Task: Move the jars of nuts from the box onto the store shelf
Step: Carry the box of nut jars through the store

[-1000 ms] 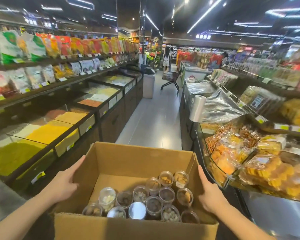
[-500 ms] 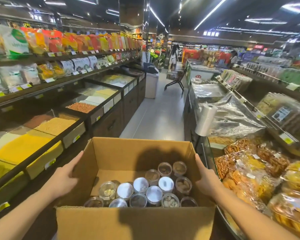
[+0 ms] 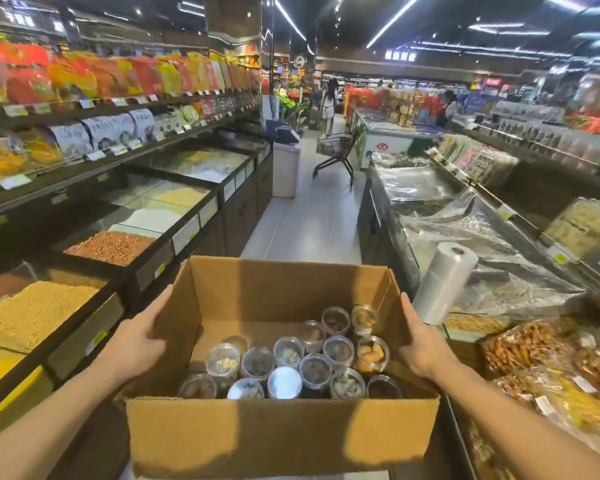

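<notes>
Leftmost stood the bulk bins (image 3: 111, 247) of grain, with bagged goods on the shelves (image 3: 94, 112) above them. Next came the left hand (image 3: 137, 344), fingers spread flat and pressed against the outside of the left wall of the cardboard box (image 3: 281, 438). Between the two hands, down on the box floor, the jars of nuts (image 3: 293, 365) stood upright in a loose cluster that sat toward the right and near side, leaving the far-left corner bare. So the right hand (image 3: 421, 344) looked the nearer one for a first pick; it too lay open, palm against the right wall, gripping no jar. Both hands carried the box, so one had to come free first. Further right ran a counter (image 3: 465, 237) under clear plastic, with a roll of bags (image 3: 444, 282) just beyond the box.
</notes>
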Motion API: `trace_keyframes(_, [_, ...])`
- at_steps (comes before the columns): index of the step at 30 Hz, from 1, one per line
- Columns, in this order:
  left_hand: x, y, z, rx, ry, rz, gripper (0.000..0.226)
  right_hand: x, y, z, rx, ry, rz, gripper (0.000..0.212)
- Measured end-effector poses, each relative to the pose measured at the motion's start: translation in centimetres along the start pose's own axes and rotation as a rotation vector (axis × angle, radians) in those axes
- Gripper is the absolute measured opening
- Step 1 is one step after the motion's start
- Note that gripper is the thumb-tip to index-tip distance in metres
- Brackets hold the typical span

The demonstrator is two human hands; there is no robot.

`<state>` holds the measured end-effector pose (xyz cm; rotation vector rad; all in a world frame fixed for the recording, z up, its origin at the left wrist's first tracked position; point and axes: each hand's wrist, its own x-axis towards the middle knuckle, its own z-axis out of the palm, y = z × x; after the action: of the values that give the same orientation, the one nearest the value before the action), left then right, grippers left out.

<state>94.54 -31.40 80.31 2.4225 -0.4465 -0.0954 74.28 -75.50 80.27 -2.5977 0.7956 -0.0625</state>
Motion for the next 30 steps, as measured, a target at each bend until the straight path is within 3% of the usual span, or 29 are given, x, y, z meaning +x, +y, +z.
trace_keyframes(15, [33.0,1.8,7.8,-0.046,0.016,-0.142,0.101,39.3,-3.1,-0.2,0.008,-0.135,-0.079,0.106])
trace_keyframes(19, [42.0,3.5,9.0,-0.050,0.058,-0.160,0.097,49.3,-5.7,-2.5,0.055,-0.121,-0.175,0.101])
trace_keyframes(30, [69.0,2.1,12.5,-0.059,0.077,-0.147,0.098,76.3,-12.4,-1.9,0.025,-0.157,-0.201,0.097])
